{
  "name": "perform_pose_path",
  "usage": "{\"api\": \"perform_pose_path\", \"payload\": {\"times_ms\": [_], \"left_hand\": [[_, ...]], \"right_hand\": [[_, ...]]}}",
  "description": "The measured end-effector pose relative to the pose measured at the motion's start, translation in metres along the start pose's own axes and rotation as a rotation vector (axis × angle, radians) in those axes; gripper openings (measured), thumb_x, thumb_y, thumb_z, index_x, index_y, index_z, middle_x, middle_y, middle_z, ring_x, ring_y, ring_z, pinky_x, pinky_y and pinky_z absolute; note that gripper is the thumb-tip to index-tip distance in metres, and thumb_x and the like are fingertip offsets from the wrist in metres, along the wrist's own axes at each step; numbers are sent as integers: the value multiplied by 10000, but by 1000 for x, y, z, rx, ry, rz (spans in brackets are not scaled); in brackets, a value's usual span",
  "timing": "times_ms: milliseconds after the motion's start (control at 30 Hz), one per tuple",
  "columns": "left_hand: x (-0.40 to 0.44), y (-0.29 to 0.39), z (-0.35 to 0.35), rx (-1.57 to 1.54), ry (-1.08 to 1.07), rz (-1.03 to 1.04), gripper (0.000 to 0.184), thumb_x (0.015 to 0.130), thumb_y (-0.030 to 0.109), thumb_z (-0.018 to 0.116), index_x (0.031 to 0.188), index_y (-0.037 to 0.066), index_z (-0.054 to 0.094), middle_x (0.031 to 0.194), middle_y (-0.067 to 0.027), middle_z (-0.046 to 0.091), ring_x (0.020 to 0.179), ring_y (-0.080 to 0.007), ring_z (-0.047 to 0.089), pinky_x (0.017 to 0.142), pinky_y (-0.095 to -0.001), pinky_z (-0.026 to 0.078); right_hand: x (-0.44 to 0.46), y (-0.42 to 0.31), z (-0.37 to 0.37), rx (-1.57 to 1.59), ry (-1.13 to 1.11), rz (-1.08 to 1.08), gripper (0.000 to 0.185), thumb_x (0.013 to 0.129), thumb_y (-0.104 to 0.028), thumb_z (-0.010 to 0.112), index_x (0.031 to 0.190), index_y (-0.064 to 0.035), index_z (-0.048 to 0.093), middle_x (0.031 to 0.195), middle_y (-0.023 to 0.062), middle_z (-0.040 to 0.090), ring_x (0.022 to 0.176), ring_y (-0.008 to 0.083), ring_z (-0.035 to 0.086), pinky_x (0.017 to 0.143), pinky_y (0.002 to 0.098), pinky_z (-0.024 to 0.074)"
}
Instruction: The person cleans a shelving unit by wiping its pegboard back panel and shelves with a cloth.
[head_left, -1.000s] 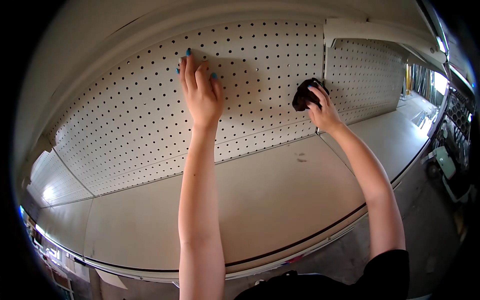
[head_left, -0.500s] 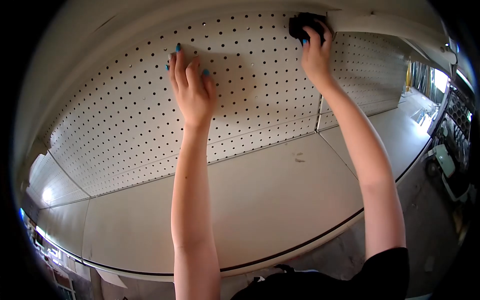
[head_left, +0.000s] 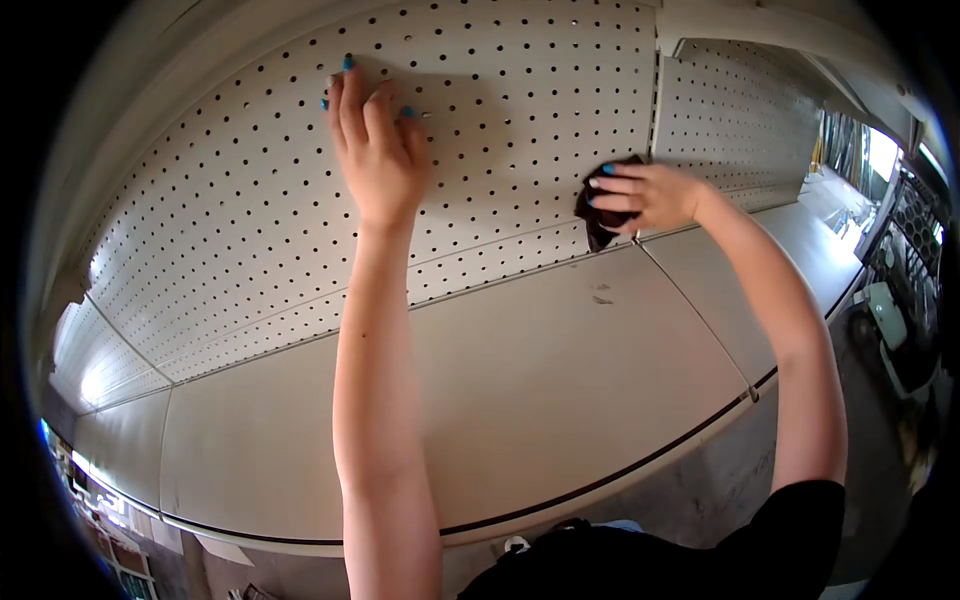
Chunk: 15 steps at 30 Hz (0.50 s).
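Observation:
A beige pegboard panel [head_left: 480, 150] with rows of small holes stands behind a flat beige shelf [head_left: 520, 390]. Against the panel's upper left part rests my left hand [head_left: 377, 150], fingers apart and slightly bent, with nothing in it. My right hand [head_left: 645, 197] presses a dark crumpled cloth [head_left: 598, 222] to the lower right of the same panel, beside the vertical seam and just above the shelf. Part of the cloth is hidden under my fingers.
Above the panel runs a beige overhanging edge [head_left: 770, 35]. A second perforated panel [head_left: 740, 125] continues to the right. Dark smudges [head_left: 601, 294] mark the shelf. Beyond its front edge lie a grey floor and a pale green object [head_left: 886, 314].
My right hand went up to the panel's top with the cloth, then came back down near the shelf. My left hand shifted slightly left and up, still on the panel.

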<state>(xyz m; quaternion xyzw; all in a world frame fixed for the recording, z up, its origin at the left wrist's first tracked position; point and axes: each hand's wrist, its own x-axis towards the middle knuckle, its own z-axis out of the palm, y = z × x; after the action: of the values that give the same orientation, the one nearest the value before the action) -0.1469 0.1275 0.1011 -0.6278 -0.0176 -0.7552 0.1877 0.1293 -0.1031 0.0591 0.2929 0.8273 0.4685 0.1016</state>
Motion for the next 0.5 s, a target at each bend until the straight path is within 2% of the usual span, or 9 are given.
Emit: {"api": "perform_pose_path", "payload": {"times_ms": [33,167,233,267,367,400,467,500], "left_hand": [[1,-1,-1,24,-6,21,281,830,76,486,1098,17,545,1311,-226,454,1222,-450,407,1008,-509,360],[2,-2,-1,63,-17,46,260,845,93,488,1084,13,550,1300,-230,456,1211,-449,416,1000,-512,371],[1,-3,-1,68,-28,53,255,852,94,489,1085,9,549,1308,-226,450,1215,-445,413,1003,-510,369],[1,-4,-1,66,-31,55,254,853,92,489,1085,8,549,1310,-225,449,1215,-445,414,1003,-511,369],[2,-1,-4,75,-47,52,255,850,86,488,1084,4,548,1314,-229,443,1216,-450,411,999,-513,374],[2,-1,-5,81,-53,52,256,849,84,488,1084,2,548,1316,-231,441,1217,-453,409,997,-514,377],[0,-3,-3,63,-67,38,289,839,80,489,1114,8,535,1351,-227,414,1262,-439,364,1027,-515,330],[-1,-4,-1,54,-71,31,306,834,78,490,1129,10,528,1369,-225,401,1284,-432,342,1042,-515,307]], "right_hand": [[3,8,-4,-45,22,-3,342,756,-93,588,1055,-255,553,1361,55,391,1301,303,360,1084,411,356],[24,50,-17,-234,260,545,443,752,-58,599,1136,-276,565,1373,40,407,1262,328,402,1019,429,411],[41,59,-16,-200,390,666,448,754,-44,600,1135,-280,578,1364,38,427,1242,342,420,1001,443,423],[45,59,-11,-221,477,643,423,761,-62,599,1123,-280,589,1354,41,443,1238,343,423,998,438,425],[37,33,6,-171,466,585,399,774,-74,585,1120,-273,592,1353,42,444,1252,336,408,998,426,429],[30,19,14,-105,418,495,376,792,-87,572,1122,-267,589,1344,45,440,1258,337,400,997,425,430],[10,-9,15,-2,155,320,367,770,-37,577,1073,-244,568,1341,41,404,1303,304,352,976,407,451],[0,-23,18,62,134,261,357,762,-22,578,1040,-245,561,1308,36,412,1340,282,308,961,391,467]]}}
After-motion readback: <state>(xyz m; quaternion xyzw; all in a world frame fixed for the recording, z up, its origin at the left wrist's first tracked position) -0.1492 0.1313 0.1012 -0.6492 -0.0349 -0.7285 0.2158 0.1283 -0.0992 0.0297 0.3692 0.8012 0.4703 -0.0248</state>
